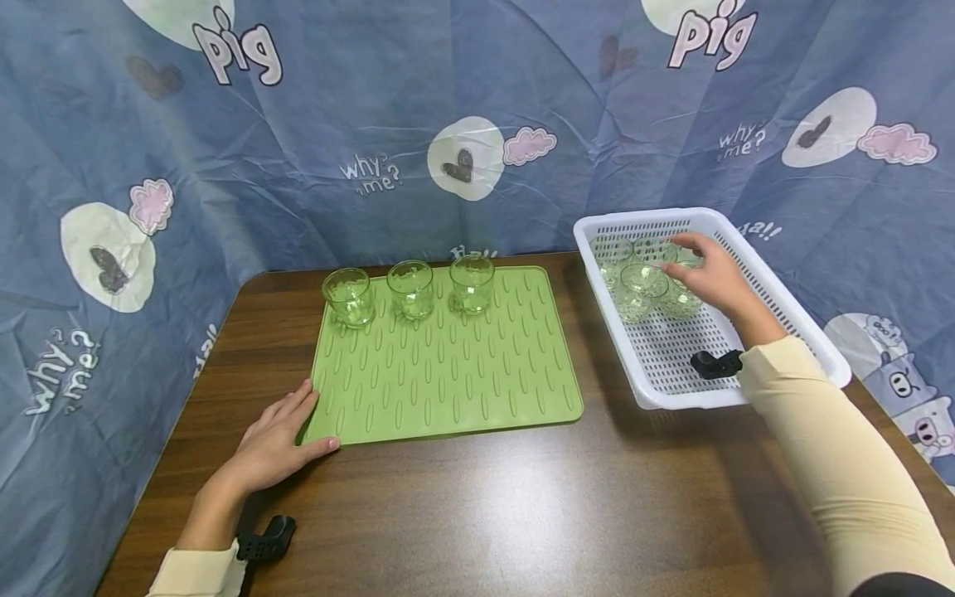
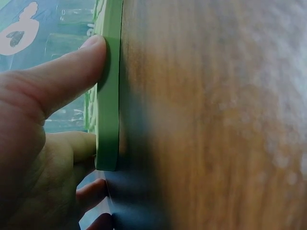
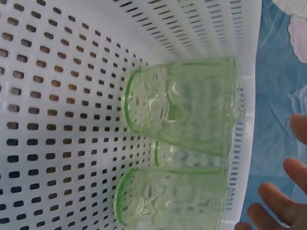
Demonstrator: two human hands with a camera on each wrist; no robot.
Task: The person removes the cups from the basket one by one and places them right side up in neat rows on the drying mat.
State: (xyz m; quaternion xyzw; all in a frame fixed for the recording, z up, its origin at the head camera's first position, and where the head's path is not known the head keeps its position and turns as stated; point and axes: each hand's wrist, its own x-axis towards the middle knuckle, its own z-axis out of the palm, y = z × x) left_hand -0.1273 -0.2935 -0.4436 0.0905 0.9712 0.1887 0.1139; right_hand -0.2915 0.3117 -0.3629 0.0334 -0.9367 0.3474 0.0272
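Observation:
My left hand [image 1: 272, 444] rests at the near left corner of a green ridged mat [image 1: 448, 373], fingers extended along its side. In the left wrist view the thumb [image 2: 72, 72] touches the mat's edge [image 2: 109, 105]. Three clear green drinking glasses stand in a row at the mat's far side: a left glass [image 1: 349, 298], a middle glass [image 1: 411, 290] and a right glass [image 1: 472, 284]. My right hand [image 1: 712, 278] hovers over several similar glasses [image 3: 187, 103] in a white basket [image 1: 783, 319]. Its fingers [image 3: 278, 199] are spread and apart from the glasses, holding nothing.
The mat and basket sit on a brown wooden table [image 1: 492, 514], the basket at the right. A blue printed cloth [image 1: 313, 99] hangs behind and beside the table. The basket's raised rim surrounds the glasses, which are grouped at its far end.

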